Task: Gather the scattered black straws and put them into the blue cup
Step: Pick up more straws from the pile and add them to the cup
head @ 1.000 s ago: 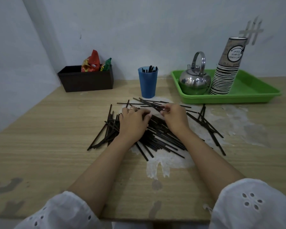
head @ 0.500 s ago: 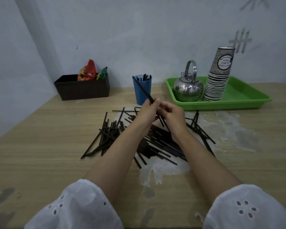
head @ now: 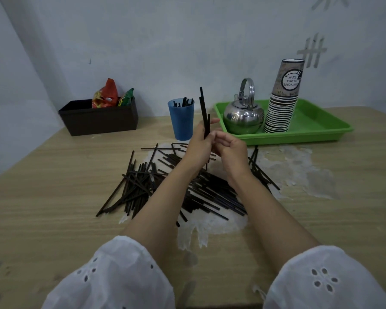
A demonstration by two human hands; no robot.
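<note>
Loose black straws point(head: 187, 192) heaped mid-frame on table point(head: 54, 219). Above pile, left hand point(head: 200, 146) closed round few upright straws point(head: 203, 112); right hand point(head: 231, 150) half-curled beside it, contact unclear. Behind, blue cup point(head: 181, 121) holds several straws, centre top.

Left hand point(head: 200, 144) gripping; right hand point(head: 231, 150) loosely curled

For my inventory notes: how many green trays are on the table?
1. The green tray sits at the table's far right, holding a metal kettle and a stack of paper cups.
</note>
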